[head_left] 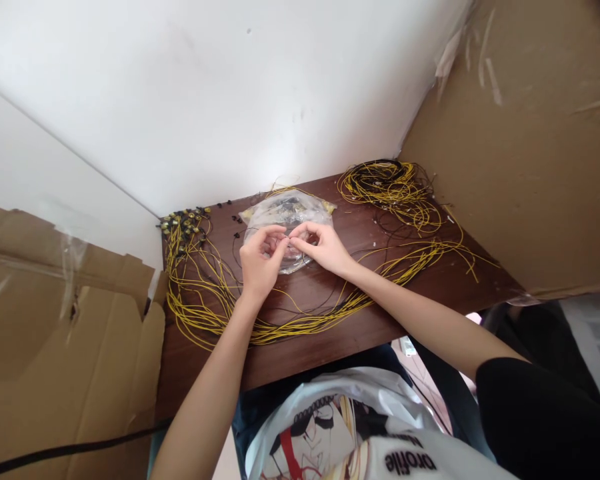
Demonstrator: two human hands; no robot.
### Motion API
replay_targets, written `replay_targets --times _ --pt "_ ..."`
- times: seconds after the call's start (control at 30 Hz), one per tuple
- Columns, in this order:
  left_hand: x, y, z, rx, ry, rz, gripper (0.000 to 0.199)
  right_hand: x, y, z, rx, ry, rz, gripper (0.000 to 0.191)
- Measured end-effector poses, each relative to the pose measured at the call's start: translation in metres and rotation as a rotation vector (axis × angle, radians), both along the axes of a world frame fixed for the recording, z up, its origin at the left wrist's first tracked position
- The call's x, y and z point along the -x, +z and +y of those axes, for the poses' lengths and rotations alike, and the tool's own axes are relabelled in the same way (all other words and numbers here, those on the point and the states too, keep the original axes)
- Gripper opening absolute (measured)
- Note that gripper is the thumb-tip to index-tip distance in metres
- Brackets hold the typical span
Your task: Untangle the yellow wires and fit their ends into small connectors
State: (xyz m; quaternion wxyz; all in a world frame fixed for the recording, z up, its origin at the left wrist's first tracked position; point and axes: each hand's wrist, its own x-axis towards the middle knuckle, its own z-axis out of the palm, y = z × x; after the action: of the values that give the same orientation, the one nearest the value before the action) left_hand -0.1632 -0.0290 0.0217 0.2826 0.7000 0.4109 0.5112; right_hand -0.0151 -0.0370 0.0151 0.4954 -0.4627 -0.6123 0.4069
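My left hand (263, 259) and my right hand (321, 247) meet fingertip to fingertip above a clear plastic bag (300, 208). Both hands are closed in a pinch. Between them is something thin and dark, seemingly the end of a wire, too small to make out surely. Under my forearms a long bundle of yellow and black wires (300, 328) curves across the brown table (310, 363). At its left end several round black-and-yellow parts (185, 223) lie heaped together.
A coiled tangle of yellow and black wires (385, 190) lies at the back right. Cardboard sheets (525, 153) stand at the right and left, and a white wall (230, 87) rises behind. A few small black pieces (236, 219) are scattered left of the bag.
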Motion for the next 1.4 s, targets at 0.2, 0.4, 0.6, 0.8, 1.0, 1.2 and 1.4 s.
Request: replay_targets --times 0.2,0.4,0.6,0.8,1.0,1.2,1.4 --pt "0.0007 0.0021 -0.0004 0.021 0.043 -0.012 0.006 0.0002 0.0002 0.0002 -0.003 -0.009 0.001 0.018" --pt "0.0024 -0.0005 0.0012 0.038 0.065 -0.012 0.009 0.0004 -0.002 0.0006 0.0 -0.018 0.021 0.019" --pt "0.0032 -0.0012 0.0016 0.042 0.067 0.005 0.011 0.0001 -0.0015 0.0008 -0.008 -0.026 0.04 0.017" --pt "0.0028 -0.0012 0.0008 0.01 0.052 0.044 0.009 -0.0002 -0.0019 0.0006 -0.033 -0.008 0.0 0.017" --pt "0.0011 0.0005 -0.0004 -0.008 0.046 0.057 0.008 -0.0004 -0.0026 0.0013 -0.045 0.002 0.011 0.015" --pt "-0.0005 0.0021 -0.0006 0.054 0.046 -0.045 0.014 -0.0007 -0.0022 0.0023 -0.016 -0.015 0.035 0.014" --pt "-0.0017 0.0028 -0.0009 0.108 0.052 -0.107 0.015 -0.0012 -0.002 0.0023 -0.019 0.003 0.013 0.013"
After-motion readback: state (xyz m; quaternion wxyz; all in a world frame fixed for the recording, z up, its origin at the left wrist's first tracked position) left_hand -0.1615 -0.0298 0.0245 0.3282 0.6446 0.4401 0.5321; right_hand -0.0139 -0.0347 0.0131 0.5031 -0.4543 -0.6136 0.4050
